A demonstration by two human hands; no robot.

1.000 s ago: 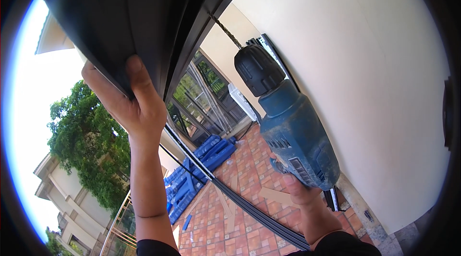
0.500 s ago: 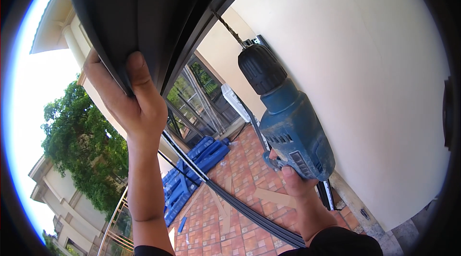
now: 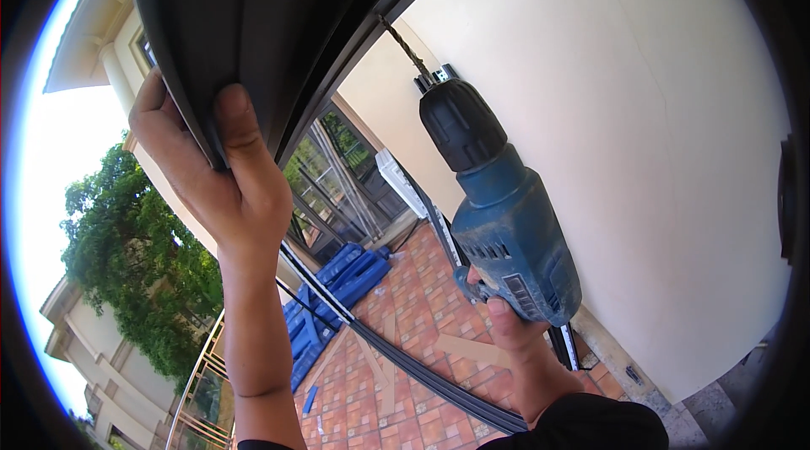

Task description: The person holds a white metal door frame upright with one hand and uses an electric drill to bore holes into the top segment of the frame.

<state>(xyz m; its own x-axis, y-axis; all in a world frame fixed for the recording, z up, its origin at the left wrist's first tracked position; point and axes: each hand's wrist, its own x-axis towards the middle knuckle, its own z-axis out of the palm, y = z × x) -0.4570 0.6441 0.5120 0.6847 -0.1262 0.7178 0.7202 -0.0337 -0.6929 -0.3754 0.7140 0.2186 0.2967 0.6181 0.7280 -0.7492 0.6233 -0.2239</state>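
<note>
My left hand pinches the lower edge of a dark metal profile overhead, thumb on its near face and fingers behind it. My right hand is wrapped around the handle of a blue power drill with a black chuck. The drill points up and to the left. Its twist bit has its tip at the profile's right-hand edge; whether it is in a hole I cannot tell. Much of the drill's handle is hidden behind my hand and the drill body.
A pale wall stands close on the right. Below lies a tiled floor with blue wrapped bundles, cardboard strips and long dark strips. A railing, a tree and buildings are on the left.
The view has shifted slightly, with the floor and tree sliding left in it. My left hand keeps its grip on the profile, and the drill bit stays at the profile's edge.
</note>
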